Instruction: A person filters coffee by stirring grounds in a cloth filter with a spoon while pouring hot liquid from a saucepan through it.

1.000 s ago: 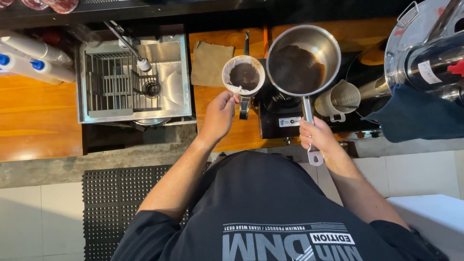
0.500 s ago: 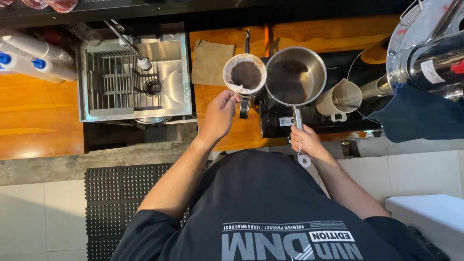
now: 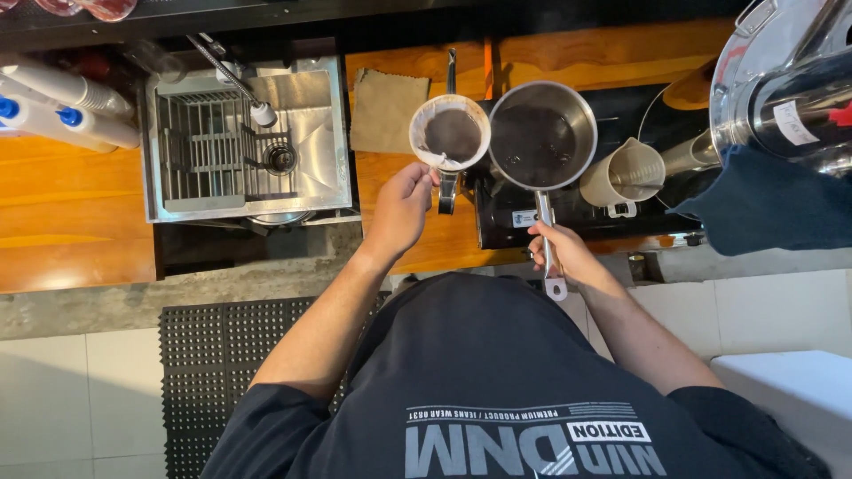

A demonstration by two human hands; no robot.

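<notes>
My left hand [image 3: 404, 208] grips the rim of a white cloth strainer [image 3: 450, 133] that holds a dark wet mass and sits over a metal cup on the wooden counter [image 3: 417, 235]. My right hand [image 3: 568, 253] is closed around the long handle of a steel saucepan [image 3: 543, 135]. The saucepan rests level on a black stove [image 3: 568, 208], right beside the strainer, with dark liquid inside it.
A steel sink [image 3: 248, 137] with a rack and tap is at the left. A beige jug [image 3: 626, 176] stands right of the saucepan. A large steel pot [image 3: 785, 80] and a blue cloth [image 3: 772, 204] are at far right. A brown cloth [image 3: 383, 111] lies behind the strainer.
The saucepan has come down from a raised position and moved left onto the stove beside the strainer. My right hand followed it down. My left hand has stayed on the strainer.
</notes>
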